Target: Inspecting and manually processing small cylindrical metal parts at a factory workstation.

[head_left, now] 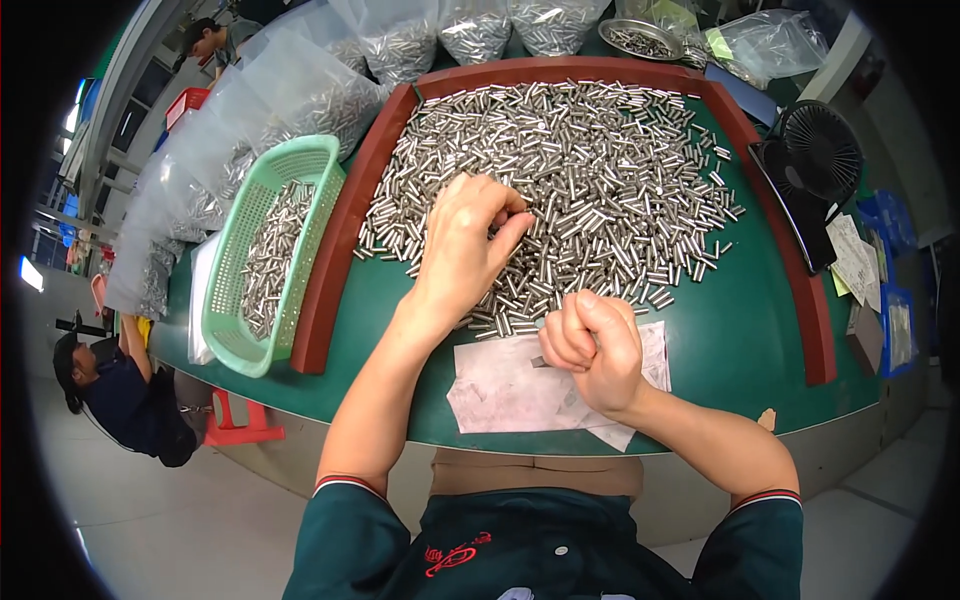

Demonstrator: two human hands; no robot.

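A wide heap of short, shiny metal pins (590, 170) covers much of the green tabletop. My left hand (462, 235) is over the left middle of this heap, its fingers curled and the thumb close to the index finger. Whatever lies between those fingertips is hidden. Closed in a fist, my right hand (600, 350) is above a smudged, pale pink paper (500, 385) at the heap's near edge. A small dark grey piece (541, 362) shows beside the fist's fingers; I cannot tell whether it is held or lies on the paper. The fist's inside is hidden.
A dark red wooden frame (345, 230) borders the heap on three sides. To its left stands a light green basket (325, 190) with more pins. Bags of pins (390, 45) line the back and left. A black fan (820, 150) stands right; a seated person (125, 395) is left.
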